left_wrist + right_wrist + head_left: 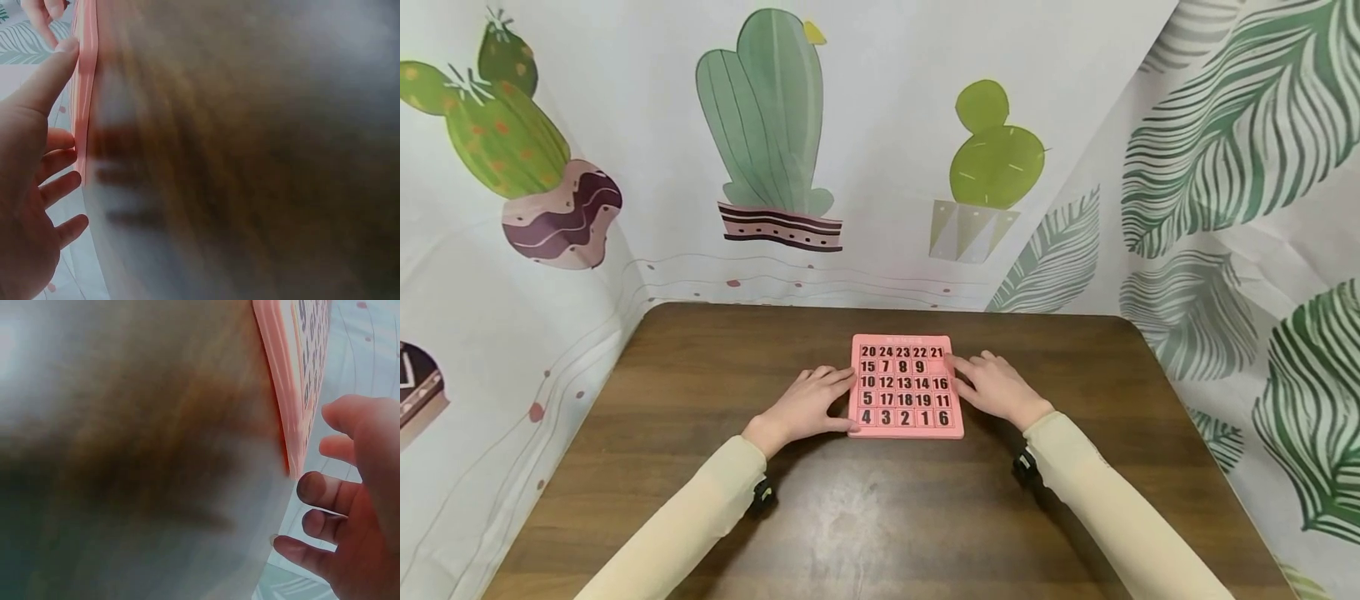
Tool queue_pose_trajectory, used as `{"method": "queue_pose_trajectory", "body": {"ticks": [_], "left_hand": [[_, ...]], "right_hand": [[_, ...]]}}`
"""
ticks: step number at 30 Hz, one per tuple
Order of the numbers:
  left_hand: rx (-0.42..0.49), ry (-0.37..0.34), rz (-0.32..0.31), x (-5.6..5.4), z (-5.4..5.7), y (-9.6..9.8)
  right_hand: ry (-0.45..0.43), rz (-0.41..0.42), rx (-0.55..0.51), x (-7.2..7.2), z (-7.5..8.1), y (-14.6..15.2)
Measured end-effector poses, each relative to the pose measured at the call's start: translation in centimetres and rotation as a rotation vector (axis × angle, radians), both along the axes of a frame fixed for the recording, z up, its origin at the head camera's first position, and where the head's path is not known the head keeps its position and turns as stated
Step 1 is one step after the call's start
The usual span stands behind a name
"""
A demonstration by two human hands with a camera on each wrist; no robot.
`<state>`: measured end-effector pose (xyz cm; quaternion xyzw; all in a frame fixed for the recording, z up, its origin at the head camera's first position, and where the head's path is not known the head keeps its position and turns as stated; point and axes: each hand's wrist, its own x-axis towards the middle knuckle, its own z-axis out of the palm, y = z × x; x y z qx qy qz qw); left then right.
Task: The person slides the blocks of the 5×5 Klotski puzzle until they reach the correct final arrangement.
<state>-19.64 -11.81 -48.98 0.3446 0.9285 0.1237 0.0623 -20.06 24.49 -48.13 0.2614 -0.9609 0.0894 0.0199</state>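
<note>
A pink sliding number puzzle (905,385) lies flat on the table, its black numbers facing up. In the second row, the cell right of the 9 shows no number. My left hand (808,404) rests against the puzzle's left edge, with the thumb at the lower left corner and the fingers extended further up. The left wrist view shows that thumb (55,75) touching the pink side. On the other side, my right hand (996,387) has its fingertips at the upper right edge. From the right wrist, the fingers (319,490) look loosely bent, holding nothing.
The brown wooden table (700,358) runs up to a white cloth backdrop (887,125) printed with cacti and leaves. Dark straps with devices sit at both wrists, under light sleeves (692,517). Light glares off the table's front middle.
</note>
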Motion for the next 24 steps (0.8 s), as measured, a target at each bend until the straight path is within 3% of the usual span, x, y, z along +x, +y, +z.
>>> {"method": "queue_pose_trajectory", "body": {"ticks": [6,12,19,24], "left_hand": [[0.033,0.05,-0.025,0.5,-0.4,0.1],[0.052,0.094,-0.038,0.6,-0.7,-0.1],[0.051,0.113,-0.04,0.7,-0.8,-0.5],[0.04,0.096,-0.027,0.9,-1.0,-0.8]], "right_hand": [[-0.029,-0.023,0.029,-1.0,-0.1,0.0],[-0.045,-0.024,0.03,-1.1,-0.4,0.0],[-0.057,-0.023,0.028,-0.4,-0.5,-0.2],[-0.015,0.02,0.035,0.8,-0.5,-0.5]]}}
